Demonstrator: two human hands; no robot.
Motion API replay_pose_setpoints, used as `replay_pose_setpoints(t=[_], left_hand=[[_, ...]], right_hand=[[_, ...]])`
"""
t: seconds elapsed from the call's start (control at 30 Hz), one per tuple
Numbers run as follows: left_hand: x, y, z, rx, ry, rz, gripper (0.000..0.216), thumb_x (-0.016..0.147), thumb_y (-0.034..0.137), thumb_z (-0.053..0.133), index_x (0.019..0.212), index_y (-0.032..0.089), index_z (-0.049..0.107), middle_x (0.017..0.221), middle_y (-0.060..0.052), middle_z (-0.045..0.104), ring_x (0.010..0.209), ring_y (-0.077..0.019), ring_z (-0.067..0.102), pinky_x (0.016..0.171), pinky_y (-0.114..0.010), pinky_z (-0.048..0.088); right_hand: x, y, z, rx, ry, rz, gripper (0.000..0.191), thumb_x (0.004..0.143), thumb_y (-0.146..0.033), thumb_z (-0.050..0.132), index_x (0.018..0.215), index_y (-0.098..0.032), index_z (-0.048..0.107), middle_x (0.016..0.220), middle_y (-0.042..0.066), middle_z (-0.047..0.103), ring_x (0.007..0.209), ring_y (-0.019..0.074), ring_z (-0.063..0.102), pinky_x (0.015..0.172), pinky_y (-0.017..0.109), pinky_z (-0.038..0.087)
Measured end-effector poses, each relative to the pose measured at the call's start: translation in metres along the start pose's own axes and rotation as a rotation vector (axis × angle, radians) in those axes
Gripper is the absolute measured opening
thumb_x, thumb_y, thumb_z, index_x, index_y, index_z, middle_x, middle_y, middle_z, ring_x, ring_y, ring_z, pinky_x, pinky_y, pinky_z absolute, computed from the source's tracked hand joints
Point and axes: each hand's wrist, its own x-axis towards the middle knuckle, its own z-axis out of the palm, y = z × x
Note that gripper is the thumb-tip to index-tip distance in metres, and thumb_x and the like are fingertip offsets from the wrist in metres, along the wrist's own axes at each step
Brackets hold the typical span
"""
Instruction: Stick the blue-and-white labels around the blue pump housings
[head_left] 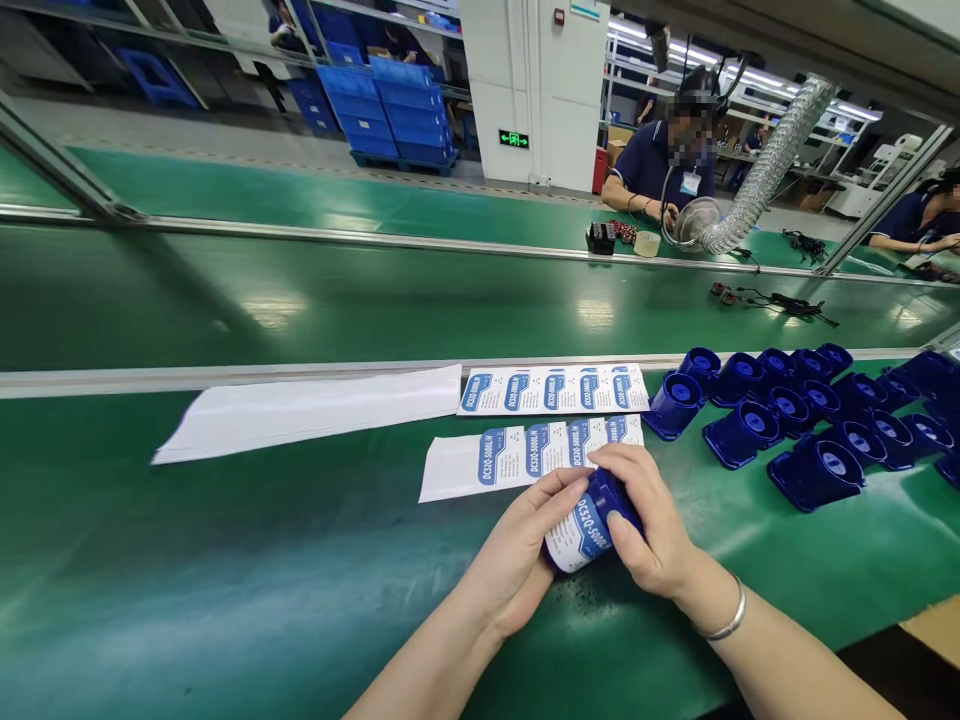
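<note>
Both hands hold one dark blue plastic part [592, 520] low on the green bench [225, 560]. A white and blue label [576, 535] reading DC320-5000 lies wrapped on its side. My left hand [517, 555] cups the part from the left, thumb pressed on the label's edge. My right hand [649, 525] grips it from the right, fingers curled over the top; a silver bangle sits on that wrist. Just beyond the hands lies a label sheet [525, 455] with some labels peeled off, and behind it a fuller sheet [553, 390].
Several blue parts [795, 420] without labels crowd the bench at right. An empty white backing strip [315, 410] lies at left. Beyond a metal rail runs a green conveyor [375, 300]. A person in a dark shirt [664, 165] works across it beside a silver duct hose [772, 165].
</note>
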Motion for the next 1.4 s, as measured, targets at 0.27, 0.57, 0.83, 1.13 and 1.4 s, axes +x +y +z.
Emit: replay_pose_setpoints(t=[0.27,0.57,0.83,1.13,1.4], left_hand=[[-0.006,0.000,0.007,0.317,0.028,0.180,0.034,0.080,0.048,0.079,0.101,0.023,0.069,0.110,-0.005,0.071,0.111,-0.0254,0.063,0.096,-0.034,0.049],[-0.005,-0.016,0.007,0.634,0.114,0.482,0.031,0.084,0.045,0.069,0.106,0.023,0.065,0.110,-0.006,0.069,0.114,-0.0276,0.061,0.099,-0.038,0.048],[0.001,-0.022,-0.002,0.991,0.068,0.630,0.040,0.082,0.039,0.070,0.117,0.024,0.057,0.118,-0.008,0.067,0.110,-0.0278,0.064,0.099,-0.043,0.049],[0.008,-0.027,-0.003,1.245,0.063,0.660,0.055,0.077,0.031,0.074,0.127,0.024,0.053,0.122,-0.010,0.067,0.114,-0.0324,0.065,0.096,-0.045,0.052],[0.006,-0.013,0.001,0.941,-0.010,0.430,0.050,0.082,0.045,0.072,0.125,0.023,0.058,0.127,-0.009,0.066,0.118,-0.0307,0.062,0.101,-0.044,0.049]], right_hand=[[0.002,-0.006,0.003,-0.003,0.048,0.029,0.041,0.105,-0.044,0.039,0.135,-0.020,0.055,0.121,0.013,0.059,0.111,0.0284,0.057,0.095,0.047,0.051],[0.000,-0.009,0.004,0.028,0.073,0.137,0.038,0.108,-0.039,0.035,0.137,-0.022,0.052,0.126,0.011,0.058,0.118,0.0267,0.054,0.103,0.045,0.046],[-0.005,-0.008,-0.001,0.028,0.039,0.190,0.035,0.110,-0.037,0.036,0.138,-0.025,0.052,0.132,0.009,0.057,0.124,0.0256,0.052,0.109,0.045,0.041],[-0.003,-0.003,-0.002,0.009,0.024,0.249,0.036,0.109,-0.040,0.036,0.135,-0.023,0.054,0.129,0.010,0.059,0.122,0.0265,0.055,0.106,0.046,0.045],[0.000,0.002,-0.004,0.053,0.024,0.405,0.039,0.109,-0.049,0.038,0.128,-0.022,0.060,0.127,0.009,0.062,0.121,0.0242,0.057,0.105,0.041,0.045]])
